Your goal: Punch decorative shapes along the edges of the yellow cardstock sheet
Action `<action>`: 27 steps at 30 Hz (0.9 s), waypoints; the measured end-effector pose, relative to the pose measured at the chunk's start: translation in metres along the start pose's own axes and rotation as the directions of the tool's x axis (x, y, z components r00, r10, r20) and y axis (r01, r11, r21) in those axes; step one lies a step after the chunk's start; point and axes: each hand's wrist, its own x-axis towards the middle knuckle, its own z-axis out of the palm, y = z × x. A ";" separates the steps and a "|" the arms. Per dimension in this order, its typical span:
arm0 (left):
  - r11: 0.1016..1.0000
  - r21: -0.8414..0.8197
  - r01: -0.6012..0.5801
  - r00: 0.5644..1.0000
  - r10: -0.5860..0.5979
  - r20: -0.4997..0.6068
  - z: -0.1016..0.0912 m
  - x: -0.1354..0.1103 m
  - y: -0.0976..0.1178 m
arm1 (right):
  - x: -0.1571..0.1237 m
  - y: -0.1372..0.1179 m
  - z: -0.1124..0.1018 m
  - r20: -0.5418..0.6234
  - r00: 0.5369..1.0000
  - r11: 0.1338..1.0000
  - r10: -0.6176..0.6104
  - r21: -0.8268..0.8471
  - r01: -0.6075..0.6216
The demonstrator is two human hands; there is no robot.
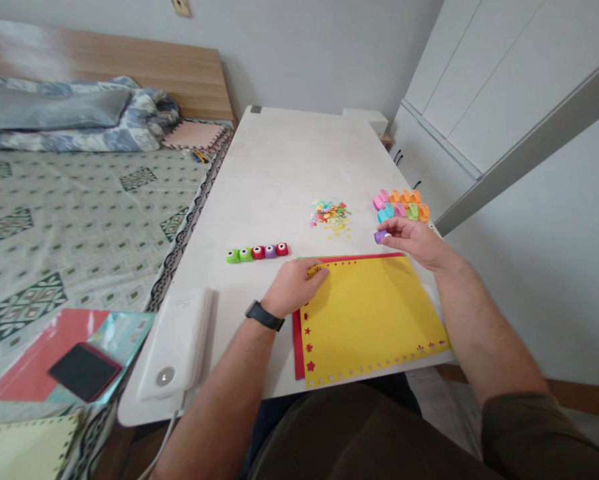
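Observation:
My right hand (414, 241) holds a small purple craft punch (380, 237) between thumb and fingers, just above or on the table near its right edge. My left hand (295, 283) is at the upper left corner of a yellow sheet of paper (369, 307), its thumb on top and the other fingers partly hidden. Small shapes are punched along the sheet's left, bottom and top edges. Red paper (298, 347) shows beneath it, and a thin green edge shows at the top. Beyond lies a pile of colourful paper cut-outs (332, 215).
A row of small green, red and purple punches (257, 252) stands left of the paper. Several orange, pink, blue and green punches (404, 205) lie beyond my right hand. A white device (174, 340) with a cable is at the table's left edge. A phone (84, 371) lies on the bed.

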 end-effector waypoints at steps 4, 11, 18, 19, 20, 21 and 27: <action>1.000 0.010 -0.001 1.000 0.001 0.011 0.000 0.000 0.000 | 0.005 0.014 0.006 0.032 0.999 1.000 0.014 0.013 -0.015; 1.000 0.017 0.011 1.000 -0.011 0.016 -0.001 0.000 0.001 | 0.002 0.034 0.020 0.057 0.998 0.998 -0.006 -0.065 0.010; 0.998 0.054 0.018 1.000 -0.019 0.012 -0.001 -0.001 0.003 | -0.001 0.037 0.024 0.127 0.991 0.977 -0.029 -0.206 0.055; 0.998 0.056 0.015 1.000 -0.016 0.010 0.000 -0.001 0.004 | -0.001 0.036 0.025 0.124 0.992 0.972 -0.038 -0.224 0.065; 0.998 0.058 0.012 1.000 -0.013 0.008 0.000 -0.001 0.004 | -0.001 0.035 0.026 0.114 0.992 0.966 -0.050 -0.245 0.077; 0.998 0.062 0.011 1.000 -0.011 0.005 0.000 -0.001 0.005 | -0.001 0.034 0.027 0.099 0.993 0.959 -0.065 -0.268 0.090; 0.997 0.076 0.012 1.000 -0.012 -0.009 0.000 -0.001 0.008 | -0.004 0.026 0.033 0.040 0.989 0.912 -0.142 -0.384 0.146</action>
